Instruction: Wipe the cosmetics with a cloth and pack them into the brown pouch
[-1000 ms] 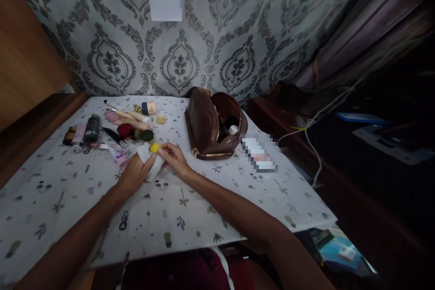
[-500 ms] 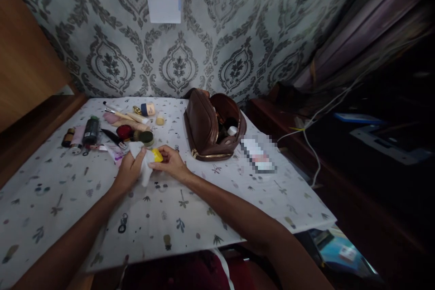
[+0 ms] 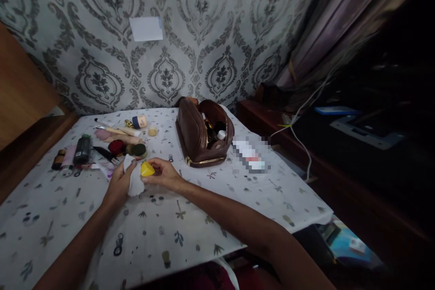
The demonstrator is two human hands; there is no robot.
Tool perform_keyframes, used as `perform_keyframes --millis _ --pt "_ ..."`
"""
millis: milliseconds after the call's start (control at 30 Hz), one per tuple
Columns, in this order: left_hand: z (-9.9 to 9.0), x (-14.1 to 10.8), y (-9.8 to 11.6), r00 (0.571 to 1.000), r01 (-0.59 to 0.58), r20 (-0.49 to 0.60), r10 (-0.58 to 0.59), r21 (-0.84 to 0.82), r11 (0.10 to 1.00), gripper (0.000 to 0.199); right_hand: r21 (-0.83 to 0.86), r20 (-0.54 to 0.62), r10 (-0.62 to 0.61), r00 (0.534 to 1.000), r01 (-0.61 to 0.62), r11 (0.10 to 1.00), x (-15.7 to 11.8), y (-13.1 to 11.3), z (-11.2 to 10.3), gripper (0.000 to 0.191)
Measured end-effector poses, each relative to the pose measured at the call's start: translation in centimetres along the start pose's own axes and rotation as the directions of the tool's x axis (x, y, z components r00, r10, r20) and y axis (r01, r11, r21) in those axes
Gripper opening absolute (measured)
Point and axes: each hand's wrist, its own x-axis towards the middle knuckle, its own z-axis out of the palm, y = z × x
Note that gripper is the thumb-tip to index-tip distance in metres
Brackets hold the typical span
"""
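My left hand (image 3: 118, 184) is closed around a crumpled white wipe (image 3: 136, 182), which hangs down from the fingers. Just to its right, my right hand (image 3: 166, 173) pinches a small bright yellow object (image 3: 147, 169) between thumb and fingers; I cannot make out its kind. The yellow object faces the wipe, close to it. Behind my hands lie a round dark-lidded jar (image 3: 138, 150), a red round case (image 3: 116, 147) and a black tube (image 3: 105, 153). An open brown cosmetic bag (image 3: 193, 133) stands to the right, with several items inside.
A dark bottle (image 3: 82, 149), makeup brushes (image 3: 113, 130) and a blue-and-beige jar (image 3: 139, 122) lie at the table's left and back. Right of the bag is a blurred-out flat object (image 3: 250, 154). White cables (image 3: 301, 145) run beyond the right edge of the patterned tablecloth (image 3: 231, 208).
My right hand has drawn the yellow object slightly away from the wipe, so more of it shows. The camera view has shifted a little to the right and tilted up.
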Motion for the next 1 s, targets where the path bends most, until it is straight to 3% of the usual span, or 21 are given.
perform_keyframes --millis 100,200,333,433,667,833,1000 --pt "0.2 -0.5 0.3 0.999 -0.013 -0.029 0.015 0.086 0.996 0.06 0.006 -0.016 -0.014 1.0 0.014 1.0 0.0 0.0 -0.1 0.063" --pt "0.3 -0.9 0.3 0.99 -0.133 -0.009 0.137 0.197 0.971 0.056 0.01 -0.033 -0.011 0.999 0.012 1.0 0.0 0.0 -0.2 0.066" --pt "0.5 -1.2 -0.2 0.968 -0.248 0.046 0.245 0.27 0.93 0.074 0.047 -0.074 -0.016 0.997 0.019 0.999 0.3 0.3 -0.6 0.068" --pt "0.8 -1.1 -0.5 0.959 -0.271 0.013 0.282 0.321 0.908 0.082 0.07 -0.107 0.0 0.994 0.007 0.998 0.7 0.7 -0.8 0.067" --pt "1.3 -0.9 0.0 0.89 -0.402 0.057 0.453 0.567 0.719 0.048 0.173 -0.112 0.044 0.993 -0.024 0.985 1.5 1.5 -1.0 0.073" --pt "2.0 -0.8 1.3 0.911 -0.37 0.062 0.408 0.563 0.739 0.041 0.204 -0.112 0.018 0.994 0.005 0.979 1.4 1.2 -1.3 0.071" --pt "2.3 0.7 2.3 0.94 -0.322 0.069 0.333 0.494 0.808 0.051 0.225 -0.076 -0.032 0.997 0.048 0.973 1.5 1.6 -1.3 0.073"
